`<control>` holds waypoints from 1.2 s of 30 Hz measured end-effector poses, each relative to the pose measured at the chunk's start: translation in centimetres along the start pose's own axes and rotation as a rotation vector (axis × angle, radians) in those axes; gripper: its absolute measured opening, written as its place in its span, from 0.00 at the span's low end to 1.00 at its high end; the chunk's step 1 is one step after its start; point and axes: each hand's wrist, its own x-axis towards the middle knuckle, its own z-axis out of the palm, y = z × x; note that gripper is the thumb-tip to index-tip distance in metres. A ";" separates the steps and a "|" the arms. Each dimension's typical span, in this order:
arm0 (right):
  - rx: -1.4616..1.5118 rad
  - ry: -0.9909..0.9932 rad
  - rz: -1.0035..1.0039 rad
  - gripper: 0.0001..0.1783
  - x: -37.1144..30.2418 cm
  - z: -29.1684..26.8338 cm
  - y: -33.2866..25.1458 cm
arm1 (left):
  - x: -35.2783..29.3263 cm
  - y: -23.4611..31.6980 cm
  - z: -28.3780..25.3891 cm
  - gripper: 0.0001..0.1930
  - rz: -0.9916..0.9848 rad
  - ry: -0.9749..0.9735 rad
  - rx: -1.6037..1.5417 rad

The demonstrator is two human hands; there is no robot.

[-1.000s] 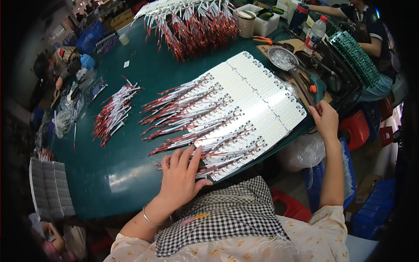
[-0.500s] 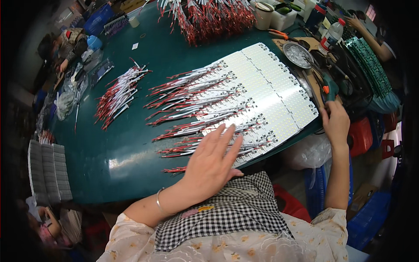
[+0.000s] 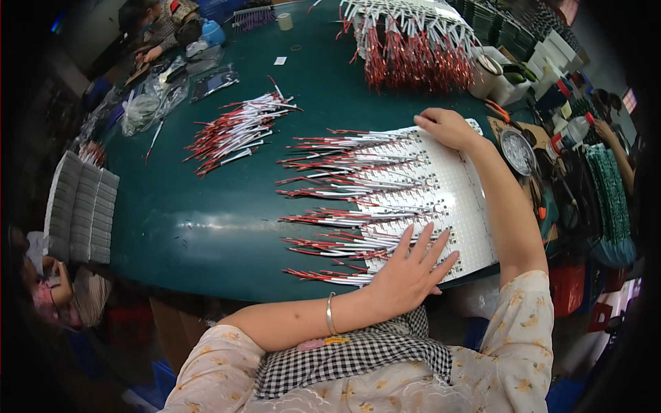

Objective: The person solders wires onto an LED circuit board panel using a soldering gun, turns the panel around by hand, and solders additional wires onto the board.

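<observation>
White LED circuit boards (image 3: 471, 206) lie side by side on the green table, bearing small dark parts. Red-and-white wires (image 3: 330, 219) lie across their left part in several bunches, with tips fanning out to the left. My left hand (image 3: 413, 272) rests flat with spread fingers on the near part of the boards and wires. Reaching to the far edge, my right hand (image 3: 451, 129) curls its fingers over the boards' rim; its fingertips are partly hidden. A loose pile of red-and-white wires (image 3: 237, 131) lies to the left.
Boards with hanging wires (image 3: 420, 55) stand at the back. A round metal dish (image 3: 518, 151), orange-handled pliers (image 3: 497, 110), a green-handled tool (image 3: 549, 215) and a bottle (image 3: 575, 131) are at the right. Grey stacked blocks (image 3: 79, 206) stand at the left edge. Another person (image 3: 162, 31) sits far left.
My right hand has left the place beside the green-handled tool and moved to the boards' far edge. My left hand stays on the near wires. The whole view has shifted, and the boards sit straighter.
</observation>
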 end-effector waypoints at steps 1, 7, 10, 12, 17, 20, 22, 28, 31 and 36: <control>-0.002 -0.004 -0.007 0.31 1.2 -0.1 -0.2 | 0.0 -0.4 0.2 0.35 -0.007 0.004 0.002; -0.261 -0.382 -0.055 0.46 3.7 -0.9 -2.0 | -0.3 -0.4 0.1 0.33 -0.017 0.013 0.027; -0.249 -0.386 -0.064 0.50 4.1 -0.6 -2.0 | -0.1 -0.6 -0.1 0.33 -0.017 0.005 0.025; -0.265 -0.420 -0.042 0.50 4.6 -1.0 -2.4 | 0.1 -0.9 0.1 0.32 -0.024 0.014 0.038; -0.259 -0.606 0.018 0.50 4.7 -2.6 -3.0 | -0.2 -0.6 0.4 0.32 -0.008 0.038 0.006; -0.327 -0.535 -0.124 0.48 4.9 -3.6 -2.6 | -0.6 -0.6 0.2 0.33 0.011 0.049 0.014; -0.336 -0.573 -0.093 0.47 4.0 -5.5 -5.1 | -1.1 -0.7 0.0 0.32 0.029 0.048 0.019; -0.275 -0.499 0.016 0.44 -1.0 -11.3 -9.1 | -2.3 -1.9 -0.8 0.25 0.245 0.193 -0.013; -0.315 -0.399 0.084 0.44 -3.7 -13.7 -10.9 | -4.4 -3.7 -2.7 0.17 0.432 0.364 -0.084; -0.266 -0.083 0.185 0.46 -7.6 -17.1 -9.2 | -9.2 -5.6 -3.5 0.21 -0.030 0.317 -0.606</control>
